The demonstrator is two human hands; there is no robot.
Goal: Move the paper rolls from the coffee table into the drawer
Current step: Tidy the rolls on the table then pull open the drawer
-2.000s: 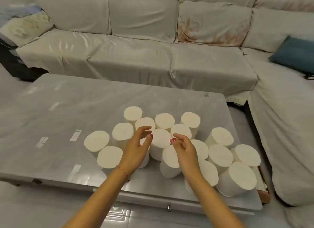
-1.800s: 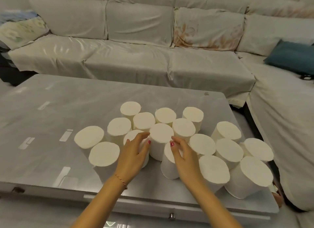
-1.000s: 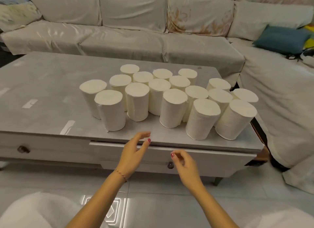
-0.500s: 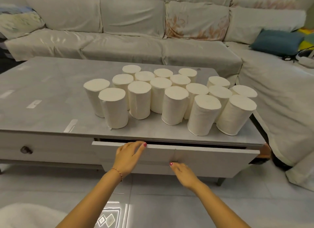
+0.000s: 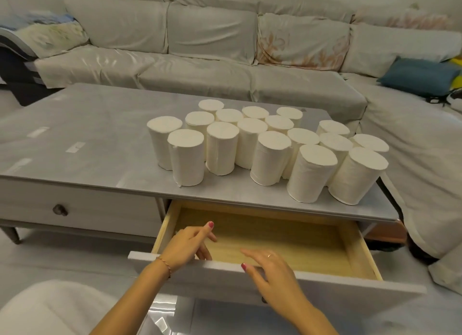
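Several white paper rolls [image 5: 270, 157] stand upright in a tight cluster on the right half of the grey coffee table [image 5: 82, 134]. Below them the table's drawer [image 5: 360, 252] is pulled far out, its pale wooden inside bare. My left hand [image 5: 186, 246] hangs over the drawer's grey front panel near its left end, fingers curled loosely inside the drawer and holding nothing. My right hand [image 5: 268, 264] lies flat over the middle of the same front panel, fingers spread, empty.
A second drawer with a dark knob [image 5: 60, 209] is closed at the table's left. A covered grey sofa [image 5: 200, 67] wraps around the back and right side, with a blue cushion [image 5: 420, 76] on it. A white furry surface [image 5: 47, 309] sits at bottom left.
My hands dropped from the rolls to the drawer front, and the drawer has slid out from barely ajar to wide open. The rolls have not moved.
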